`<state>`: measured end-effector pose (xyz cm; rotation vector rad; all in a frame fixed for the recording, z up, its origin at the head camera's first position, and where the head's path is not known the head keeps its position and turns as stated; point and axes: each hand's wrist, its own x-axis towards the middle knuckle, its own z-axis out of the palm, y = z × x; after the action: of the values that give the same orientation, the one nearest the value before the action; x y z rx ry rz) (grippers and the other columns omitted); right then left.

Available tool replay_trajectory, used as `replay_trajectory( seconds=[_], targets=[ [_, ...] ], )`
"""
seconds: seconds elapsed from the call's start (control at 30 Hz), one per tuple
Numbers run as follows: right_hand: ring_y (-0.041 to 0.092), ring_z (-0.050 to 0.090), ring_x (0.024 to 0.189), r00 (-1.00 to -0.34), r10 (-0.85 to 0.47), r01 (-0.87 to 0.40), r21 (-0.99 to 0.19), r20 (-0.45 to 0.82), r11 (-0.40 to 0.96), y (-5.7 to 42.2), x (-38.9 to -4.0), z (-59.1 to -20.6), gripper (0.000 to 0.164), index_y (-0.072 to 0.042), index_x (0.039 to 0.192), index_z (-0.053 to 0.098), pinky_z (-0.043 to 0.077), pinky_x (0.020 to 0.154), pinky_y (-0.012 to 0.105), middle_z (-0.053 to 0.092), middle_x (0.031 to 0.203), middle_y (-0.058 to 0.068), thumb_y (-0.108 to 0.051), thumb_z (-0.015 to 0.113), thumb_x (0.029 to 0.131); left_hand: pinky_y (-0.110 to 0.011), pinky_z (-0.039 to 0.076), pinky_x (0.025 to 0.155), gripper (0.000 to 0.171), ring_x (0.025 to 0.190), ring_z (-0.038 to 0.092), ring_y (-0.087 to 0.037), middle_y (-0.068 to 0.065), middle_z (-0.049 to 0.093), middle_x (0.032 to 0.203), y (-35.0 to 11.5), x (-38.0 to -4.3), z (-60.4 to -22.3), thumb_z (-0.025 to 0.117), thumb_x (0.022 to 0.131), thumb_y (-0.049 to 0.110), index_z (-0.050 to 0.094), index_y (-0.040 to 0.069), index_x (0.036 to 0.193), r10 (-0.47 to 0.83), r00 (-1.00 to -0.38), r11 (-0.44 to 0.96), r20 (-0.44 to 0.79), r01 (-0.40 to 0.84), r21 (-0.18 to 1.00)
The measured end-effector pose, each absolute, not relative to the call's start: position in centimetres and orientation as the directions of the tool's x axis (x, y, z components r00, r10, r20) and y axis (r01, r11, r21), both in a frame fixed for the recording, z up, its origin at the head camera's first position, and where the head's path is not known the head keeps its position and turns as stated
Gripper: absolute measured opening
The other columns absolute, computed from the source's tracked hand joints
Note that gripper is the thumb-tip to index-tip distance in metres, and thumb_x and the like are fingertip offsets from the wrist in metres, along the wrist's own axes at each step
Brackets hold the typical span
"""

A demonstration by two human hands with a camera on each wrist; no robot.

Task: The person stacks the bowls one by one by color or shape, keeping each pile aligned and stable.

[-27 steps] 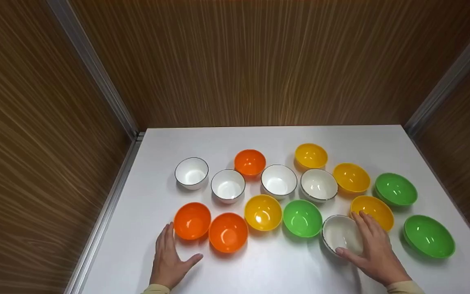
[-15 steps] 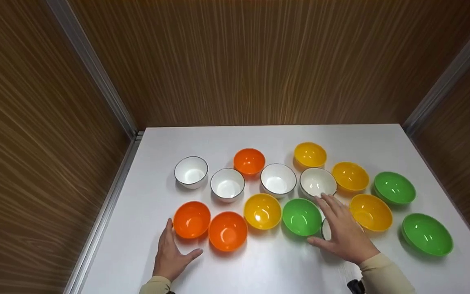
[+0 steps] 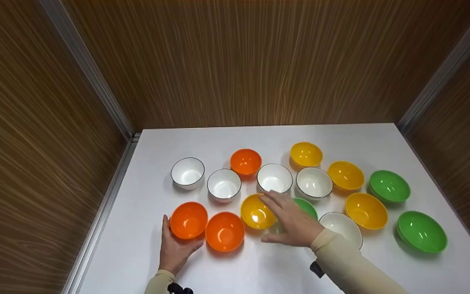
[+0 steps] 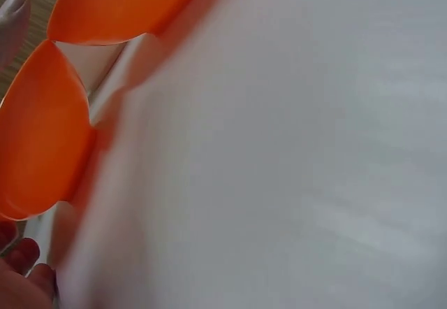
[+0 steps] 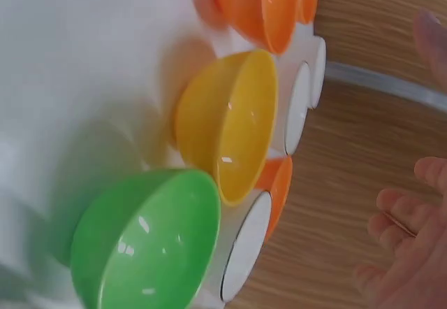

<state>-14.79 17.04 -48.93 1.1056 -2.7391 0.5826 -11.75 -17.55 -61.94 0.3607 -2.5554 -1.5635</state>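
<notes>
My left hand (image 3: 174,250) is spread around the near-left side of an orange bowl (image 3: 189,220). Its fingertips lie right at the bowl's left wall, and the thumb reaches below the rim toward a second orange bowl (image 3: 225,232). In the left wrist view the fingers (image 4: 26,256) show beside one of these bowls (image 4: 42,138). My right hand (image 3: 294,222), fingers extended and thumb apart, hovers over a green bowl (image 3: 307,207), partly hiding it. The fingertips overlap the edge of a yellow bowl (image 3: 255,212); the right wrist view shows the hand holding nothing.
Behind stand white dark-rimmed bowls (image 3: 224,185), another orange bowl (image 3: 246,162) and a yellow bowl (image 3: 306,154). To the right are a cream bowl (image 3: 343,228), more yellow bowls (image 3: 366,211) and green bowls (image 3: 422,232). Wood-grain panels (image 3: 259,61) enclose the white table (image 3: 112,253).
My right hand has swept left from the cream bowl, past the green one, toward the yellow bowl. My left hand has come in closer around the orange bowl. The bowls stay in place.
</notes>
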Motion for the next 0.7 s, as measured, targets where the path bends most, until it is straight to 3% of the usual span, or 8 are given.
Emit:
replay_trajectory(
  seconds=[0.2,0.5,0.7],
  targets=[
    [0.028,0.025,0.132,-0.686,-0.703,-0.724,-0.268,0.187,0.636,13.9,-15.7,-50.1,0.099,-0.014,0.144,0.025,0.022,0.107,0.047,0.03,0.144,0.009,-0.072,0.054,0.069,-0.056,0.013,0.106,0.131,0.134,0.019,-0.029,-0.009,0.013,0.151,-17.6,-11.9,-62.2,0.082,0.052,0.054,-0.004,0.024,0.147,-0.292,-0.956,0.411,-0.039,-0.162,0.897],
    [0.028,0.027,0.131,-0.652,-0.752,-0.752,-0.213,0.102,0.623,9.9,-16.0,-51.7,0.105,-0.016,0.144,0.027,0.021,0.106,0.051,0.033,0.142,0.01,-0.069,0.066,0.061,-0.053,0.012,0.107,0.125,0.135,0.017,-0.026,-0.008,0.012,0.151,-17.3,-11.8,-62.5,0.078,0.056,0.058,0.0,0.024,0.147,-0.326,-0.943,0.417,-0.061,-0.202,0.886],
    [0.027,0.024,0.132,-0.647,-0.761,-0.755,-0.18,0.05,0.63,8.5,-16.6,-52.8,0.107,-0.021,0.144,0.026,0.02,0.106,0.051,0.031,0.143,0.008,-0.073,0.065,0.059,-0.053,0.013,0.107,0.126,0.135,0.018,-0.027,-0.01,0.013,0.151,-17.2,-12.1,-62.5,0.078,0.054,0.059,0.001,0.022,0.147,-0.329,-0.942,0.427,-0.062,-0.207,0.88]
  ],
)
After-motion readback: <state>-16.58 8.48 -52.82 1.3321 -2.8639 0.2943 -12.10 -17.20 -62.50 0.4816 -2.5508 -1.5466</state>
